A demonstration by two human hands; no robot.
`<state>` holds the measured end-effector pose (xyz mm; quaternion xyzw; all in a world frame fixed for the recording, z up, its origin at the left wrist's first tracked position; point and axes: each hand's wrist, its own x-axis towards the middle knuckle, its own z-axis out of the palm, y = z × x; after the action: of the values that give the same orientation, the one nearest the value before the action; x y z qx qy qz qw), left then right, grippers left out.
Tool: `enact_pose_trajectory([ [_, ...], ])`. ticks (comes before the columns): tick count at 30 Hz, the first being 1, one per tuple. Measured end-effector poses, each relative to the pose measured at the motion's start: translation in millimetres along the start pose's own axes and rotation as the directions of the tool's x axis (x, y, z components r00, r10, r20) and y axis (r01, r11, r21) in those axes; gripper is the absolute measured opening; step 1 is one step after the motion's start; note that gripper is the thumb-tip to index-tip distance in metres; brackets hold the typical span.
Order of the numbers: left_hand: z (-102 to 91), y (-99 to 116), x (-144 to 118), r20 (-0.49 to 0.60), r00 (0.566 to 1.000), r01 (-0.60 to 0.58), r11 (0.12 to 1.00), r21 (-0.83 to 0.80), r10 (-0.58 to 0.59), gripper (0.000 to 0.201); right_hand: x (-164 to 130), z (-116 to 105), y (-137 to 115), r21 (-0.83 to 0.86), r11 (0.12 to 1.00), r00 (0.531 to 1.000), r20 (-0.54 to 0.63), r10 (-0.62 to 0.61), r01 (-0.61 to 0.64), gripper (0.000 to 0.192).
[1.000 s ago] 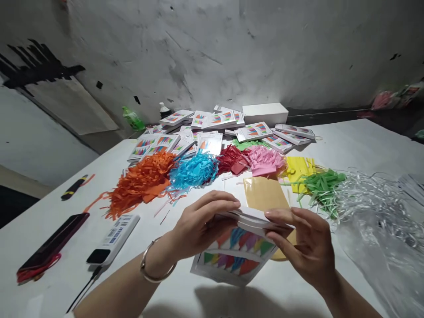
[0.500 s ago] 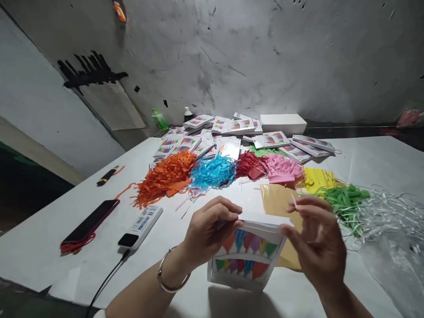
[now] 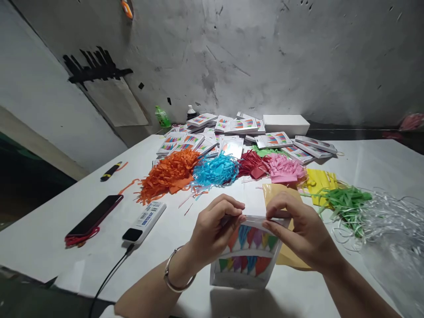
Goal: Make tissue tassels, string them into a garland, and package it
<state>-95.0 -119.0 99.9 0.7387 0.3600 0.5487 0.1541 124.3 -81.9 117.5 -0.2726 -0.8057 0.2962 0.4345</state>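
A clear plastic packet [image 3: 247,260] with a white card printed with rows of coloured pennants stands upright on the white table [image 3: 49,229] in front of me. My left hand [image 3: 213,229], with a metal bangle on the wrist, pinches the packet's top edge at the left. The fingers of my right hand [image 3: 298,232] pinch that same top edge at the right. Behind the packet a tan sheet [image 3: 276,194] lies flat on the table.
Piles of fringed tissue lie in a row: orange [image 3: 167,174], blue [image 3: 215,170], red [image 3: 250,164], pink [image 3: 283,168], yellow [image 3: 319,180], green [image 3: 344,198]. Several finished packets [image 3: 212,132] and a white box [image 3: 286,123] sit behind. Silver strands [image 3: 387,216] lie right. A phone [image 3: 94,215], remote [image 3: 144,222] and marker [image 3: 111,171] lie left.
My right hand lifted off the packet, then came back onto its top edge. The flap that stood open at the top now lies pressed down between both hands.
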Motion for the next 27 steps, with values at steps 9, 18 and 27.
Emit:
enact_pose_trajectory([
  [9, 0.2, 2, 1, 0.015, 1.000, -0.026, 0.999, 0.019, 0.025, 0.013, -1, 4, 2, -0.161, 0.981, 0.992, -0.037, -0.117, 0.109, 0.014],
  [18, 0.2, 0, 1, 0.020, 0.999, -0.050, 0.998, 0.032, 0.049, 0.016, -8, 9, 10, -0.315, 0.936, 0.928, -0.275, -0.250, 0.158, 0.038],
  [27, 1.5, 2, 4, 0.027, 0.993, -0.114, 0.991, 0.067, 0.112, 0.017, -7, 9, 3, -0.467, 0.821, 0.916, -0.056, -0.398, 0.328, 0.024],
])
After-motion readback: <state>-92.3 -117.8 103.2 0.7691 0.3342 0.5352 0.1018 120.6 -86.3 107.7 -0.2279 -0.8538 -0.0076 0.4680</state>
